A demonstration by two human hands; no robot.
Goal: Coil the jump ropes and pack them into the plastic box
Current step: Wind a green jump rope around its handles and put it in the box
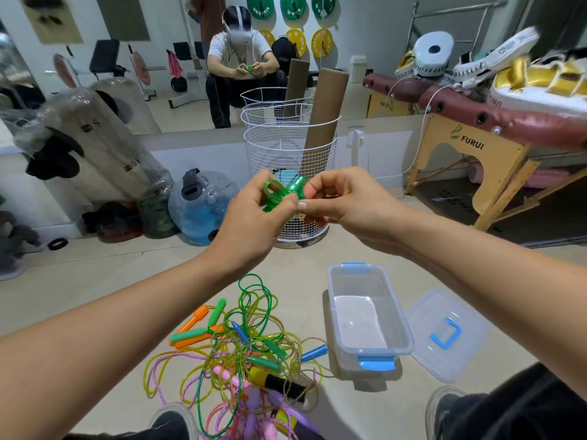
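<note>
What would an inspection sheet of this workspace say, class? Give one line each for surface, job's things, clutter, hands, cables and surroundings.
Surface: pale floor, used as the work area.
Job's things: green rope coil held up; tangled jump ropes on the floor; plastic box open and empty, its lid beside it.
Clutter: nothing seen beyond the rope pile.
Hands: left hand and right hand both grip the green coil.
Cables: white cord runs from a wall socket.
Surroundings: wire basket, mirror, massage table.

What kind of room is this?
Probably a gym or training room: weight plates hang on the wall, a punching bag leans beside the mirror, and boxing pads sit on a massage table.
</note>
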